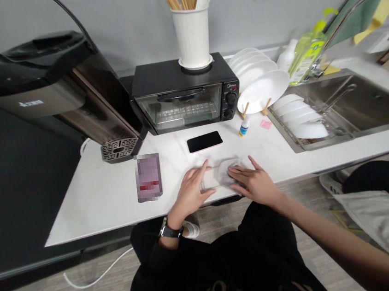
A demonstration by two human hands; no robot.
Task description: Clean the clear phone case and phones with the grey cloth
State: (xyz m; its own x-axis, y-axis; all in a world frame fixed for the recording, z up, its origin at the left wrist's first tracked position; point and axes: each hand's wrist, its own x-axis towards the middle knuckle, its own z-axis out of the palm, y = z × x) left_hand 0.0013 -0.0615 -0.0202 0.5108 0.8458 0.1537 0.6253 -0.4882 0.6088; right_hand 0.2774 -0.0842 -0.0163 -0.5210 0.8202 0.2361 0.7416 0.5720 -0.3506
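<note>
Near the sink [373, 92], fingers [201, 172] spread over white countertop [118, 209].

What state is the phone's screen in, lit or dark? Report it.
Dark: the phone shows a plain black face with nothing lit. Whether it is switched off or asleep, I cannot tell.

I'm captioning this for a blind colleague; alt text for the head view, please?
A person's right hand touches a blurred greyish item on a white counter, the left hand beside it. Beyond them are a phone, small bottle and black toaster oven.
</note>
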